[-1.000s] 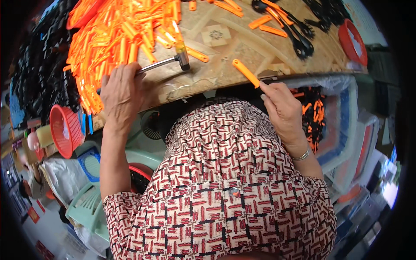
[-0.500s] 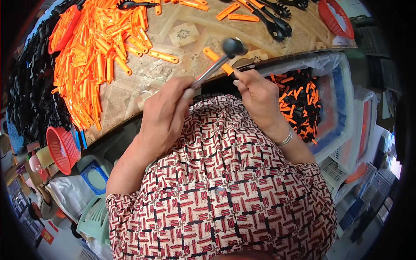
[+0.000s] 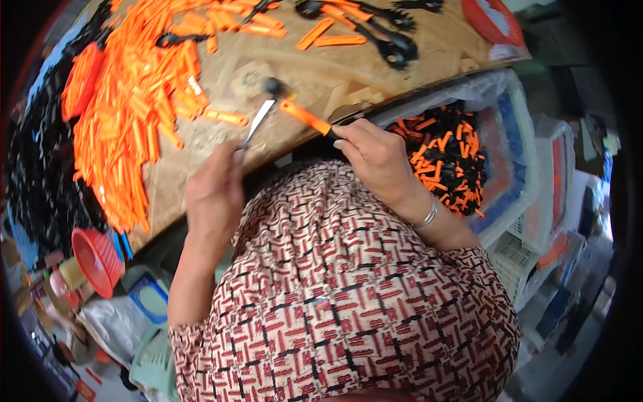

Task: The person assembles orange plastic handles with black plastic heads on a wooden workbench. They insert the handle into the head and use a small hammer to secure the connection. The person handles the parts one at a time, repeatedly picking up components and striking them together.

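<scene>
Left hand blurred, closed round hammer, forearm near vertical. Right hand pinching orange handle by its near end, knuckles up.

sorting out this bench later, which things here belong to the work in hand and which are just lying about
Seem part of the work: hammer in the left hand; orange handle with a black end, in the right hand; pile of orange handles

Seem just lying about: red basket at lower left; pale green plastic chair
</scene>
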`<state>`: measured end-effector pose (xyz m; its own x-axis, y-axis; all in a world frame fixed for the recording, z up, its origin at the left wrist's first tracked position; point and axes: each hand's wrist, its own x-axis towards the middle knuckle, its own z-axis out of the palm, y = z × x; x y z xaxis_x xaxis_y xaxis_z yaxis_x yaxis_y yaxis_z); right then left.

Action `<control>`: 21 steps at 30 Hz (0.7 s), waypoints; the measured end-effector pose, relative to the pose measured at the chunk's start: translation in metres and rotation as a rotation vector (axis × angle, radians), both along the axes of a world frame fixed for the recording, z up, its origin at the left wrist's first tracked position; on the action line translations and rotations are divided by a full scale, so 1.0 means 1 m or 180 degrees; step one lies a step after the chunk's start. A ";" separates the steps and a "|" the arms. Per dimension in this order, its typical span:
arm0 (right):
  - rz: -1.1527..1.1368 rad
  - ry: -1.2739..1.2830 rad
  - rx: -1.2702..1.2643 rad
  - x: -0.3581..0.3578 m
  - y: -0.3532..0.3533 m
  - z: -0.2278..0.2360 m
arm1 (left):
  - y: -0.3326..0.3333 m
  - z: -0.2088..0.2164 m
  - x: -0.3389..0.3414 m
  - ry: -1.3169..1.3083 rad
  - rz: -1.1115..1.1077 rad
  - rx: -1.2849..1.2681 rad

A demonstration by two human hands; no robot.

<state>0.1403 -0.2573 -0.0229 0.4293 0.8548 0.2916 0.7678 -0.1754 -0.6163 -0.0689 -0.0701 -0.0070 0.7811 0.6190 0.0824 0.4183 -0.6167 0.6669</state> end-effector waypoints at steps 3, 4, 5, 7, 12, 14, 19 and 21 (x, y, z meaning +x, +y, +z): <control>0.0027 0.1197 -0.0601 0.059 -0.030 0.013 | -0.002 0.021 0.001 -0.0566 0.0541 -0.0838; -0.0102 0.1690 -0.1045 0.086 -0.050 0.022 | 0.002 0.023 0.000 -0.0695 0.0661 -0.0930; -0.0149 0.1415 -0.1148 0.107 -0.069 0.032 | 0.013 0.014 -0.003 -0.0585 0.0657 -0.1016; -0.0225 0.0358 -0.1265 0.141 -0.094 0.044 | 0.012 0.003 -0.001 -0.0738 0.0936 -0.1908; -0.0830 -0.0339 -0.0341 0.132 -0.027 0.053 | 0.006 -0.009 0.006 -0.0929 0.0743 -0.2390; -0.0544 -0.1625 0.0146 0.134 0.015 0.030 | 0.002 -0.007 0.012 -0.0820 0.0555 -0.2178; -0.0576 -0.2721 -0.0316 0.145 0.070 0.002 | 0.003 -0.012 0.006 -0.0612 0.0597 -0.1759; -0.0541 -0.2711 -0.0711 0.153 0.073 -0.003 | 0.007 -0.007 0.001 -0.0660 0.1004 -0.1841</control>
<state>0.2937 -0.1846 -0.0262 0.2694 0.8745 0.4034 0.9019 -0.3759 0.2127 -0.0678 -0.0627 -0.0141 0.5603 0.8035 -0.2011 0.3475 -0.0076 0.9376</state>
